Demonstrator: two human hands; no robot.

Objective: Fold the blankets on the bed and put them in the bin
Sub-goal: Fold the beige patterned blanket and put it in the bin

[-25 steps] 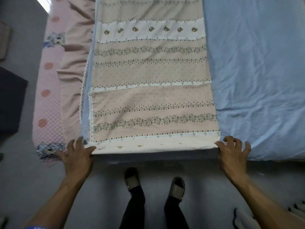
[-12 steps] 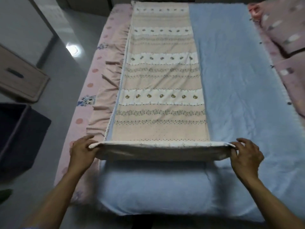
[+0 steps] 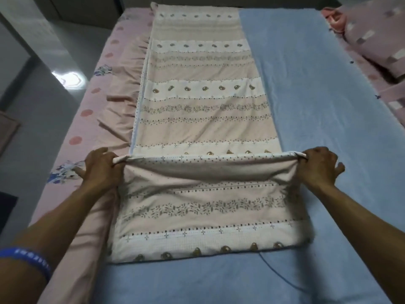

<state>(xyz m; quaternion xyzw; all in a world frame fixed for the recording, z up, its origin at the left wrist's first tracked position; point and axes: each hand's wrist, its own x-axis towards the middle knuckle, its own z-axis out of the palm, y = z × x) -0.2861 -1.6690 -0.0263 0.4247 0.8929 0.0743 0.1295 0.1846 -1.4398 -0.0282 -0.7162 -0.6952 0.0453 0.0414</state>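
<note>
A long beige patterned blanket (image 3: 203,106) lies in a narrow strip down the bed, on top of a blue blanket (image 3: 317,106). Its near end is turned over away from me, so a doubled section (image 3: 208,205) covers the strip's near part. My left hand (image 3: 100,167) grips the left corner of the turned-over edge. My right hand (image 3: 317,167) pinches the right corner at the same height. The edge is stretched between both hands, a little above the strip below it. No bin shows in this view.
A pink frilled bedsheet (image 3: 114,110) hangs off the bed's left side over grey floor (image 3: 43,106). Pink patterned pillows (image 3: 372,47) lie at the far right. A thin dark cord (image 3: 278,275) trails across the blue blanket near me. A dark shape (image 3: 6,207) sits at the left edge.
Both hands carried the blanket's near edge from the foot of the bed up and away from me, laying a folded section over the strip. The view tilted up the bed.
</note>
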